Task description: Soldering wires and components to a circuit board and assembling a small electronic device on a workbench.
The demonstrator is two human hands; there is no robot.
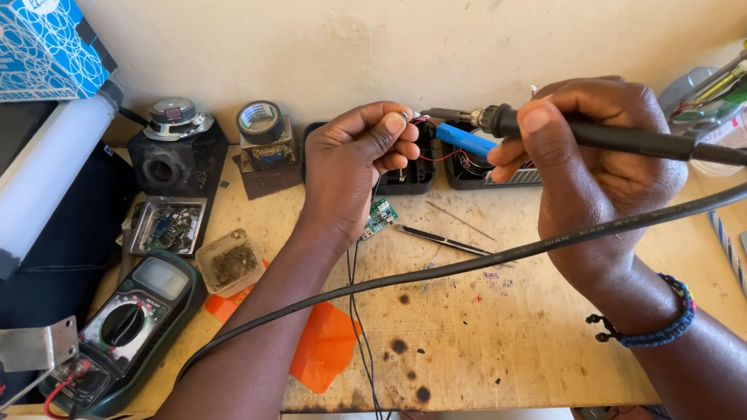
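Above the far edge of the scorched wooden bench (507,333), right hand (601,165) grips a black-handled soldering iron (599,134), tip near thin red wires (424,121) pinched by the left hand (356,162).

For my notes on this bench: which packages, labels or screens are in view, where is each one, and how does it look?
Cardboard box: top left corner, blue with white scribbled circles.
Multimeter: left on the table, dark green case, grey blank rectangular screen, round dial.
Tape roll: by the wall, centre left, dark with a round pale label.
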